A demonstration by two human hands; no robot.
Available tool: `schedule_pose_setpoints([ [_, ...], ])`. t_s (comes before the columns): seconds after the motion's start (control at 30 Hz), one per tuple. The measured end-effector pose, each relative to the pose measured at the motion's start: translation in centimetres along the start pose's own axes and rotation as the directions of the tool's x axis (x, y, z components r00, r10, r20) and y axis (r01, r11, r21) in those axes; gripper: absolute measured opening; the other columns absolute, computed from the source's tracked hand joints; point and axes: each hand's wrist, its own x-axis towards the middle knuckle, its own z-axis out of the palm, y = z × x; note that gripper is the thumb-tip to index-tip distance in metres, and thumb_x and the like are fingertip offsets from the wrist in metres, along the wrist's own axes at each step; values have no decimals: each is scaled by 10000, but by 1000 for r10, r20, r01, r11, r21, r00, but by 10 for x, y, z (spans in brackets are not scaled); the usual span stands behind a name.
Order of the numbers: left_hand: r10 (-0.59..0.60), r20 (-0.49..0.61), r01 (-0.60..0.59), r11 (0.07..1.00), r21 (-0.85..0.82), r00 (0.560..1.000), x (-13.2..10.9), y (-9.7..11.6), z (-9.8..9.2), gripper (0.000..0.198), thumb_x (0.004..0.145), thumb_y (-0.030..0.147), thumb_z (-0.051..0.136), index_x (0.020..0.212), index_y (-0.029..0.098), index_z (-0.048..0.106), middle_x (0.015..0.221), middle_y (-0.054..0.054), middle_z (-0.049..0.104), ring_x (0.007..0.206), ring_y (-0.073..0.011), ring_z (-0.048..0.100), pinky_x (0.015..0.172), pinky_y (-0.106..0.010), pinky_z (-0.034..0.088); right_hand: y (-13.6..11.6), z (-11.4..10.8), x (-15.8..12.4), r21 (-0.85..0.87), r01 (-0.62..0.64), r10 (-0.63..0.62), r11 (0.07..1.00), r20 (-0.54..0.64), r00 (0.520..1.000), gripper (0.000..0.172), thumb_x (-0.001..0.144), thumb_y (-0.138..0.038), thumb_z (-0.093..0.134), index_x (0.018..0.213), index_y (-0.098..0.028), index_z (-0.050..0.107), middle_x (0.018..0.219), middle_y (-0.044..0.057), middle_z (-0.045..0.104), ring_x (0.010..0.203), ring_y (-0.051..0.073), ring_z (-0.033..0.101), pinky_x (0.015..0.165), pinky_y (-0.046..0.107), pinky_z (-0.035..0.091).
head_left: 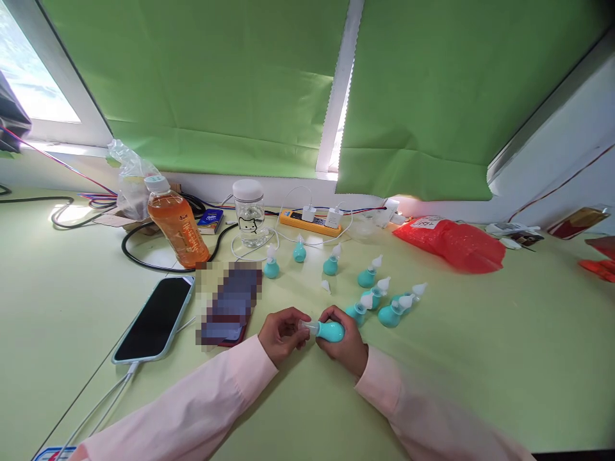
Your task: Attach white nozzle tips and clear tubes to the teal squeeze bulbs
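Low over the table, both hands share one teal nasal aspirator [331, 331] lying sideways. My right hand [346, 342] is wrapped round its teal bulb. The fingers of my left hand [284, 336] pinch its clear, whitish nozzle [309, 327], whose far end they partly hide. Just beyond the hands lies a small loose white tip [325, 286]. Several similar aspirators with white tips stand or lean behind and to the right, among them one aspirator [390, 312] near my right hand and another aspirator [271, 266] further back.
To the left lie a white-cased phone [154, 320] on a cable and a pixelated phone [230, 307]. Behind them stand an orange drink bottle [177, 224] and a clear jar [249, 218]. A power strip [293, 221] and a red plastic bag [451, 244] are at the back.
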Motion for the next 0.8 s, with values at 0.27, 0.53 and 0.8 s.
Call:
schedule_pose_setpoints([
  [0.27, 18, 51, -25, 991, 129, 999, -3, 3, -2, 232, 638, 290, 600, 764, 111, 524, 566, -23, 566, 424, -92, 491, 434, -223, 414, -10, -4, 3, 205, -312, 274, 928, 192, 942, 252, 484, -88, 538, 655, -188, 383, 521, -117, 411, 244, 1, 309, 197, 126, 230],
  [0.53, 28, 120, -51, 981, 188, 992, -5, 10, 0, 192, 651, 256, 580, 751, 109, 509, 563, -19, 555, 431, -88, 491, 454, -225, 430, -9, -12, 6, 301, -458, 333, 837, 385, 861, 273, 454, -37, 543, 648, -179, 414, 462, -121, 425, 269, 4, 298, 192, 107, 223],
  [0.8, 121, 123, -150, 954, 259, 985, -3, 14, -2, 232, 704, 278, 521, 847, 98, 550, 595, -29, 549, 515, -107, 501, 500, -220, 426, -9, -8, 6, 373, -439, 315, 818, 348, 883, 281, 460, -50, 578, 661, -179, 431, 459, -110, 452, 263, 17, 323, 214, 124, 239],
])
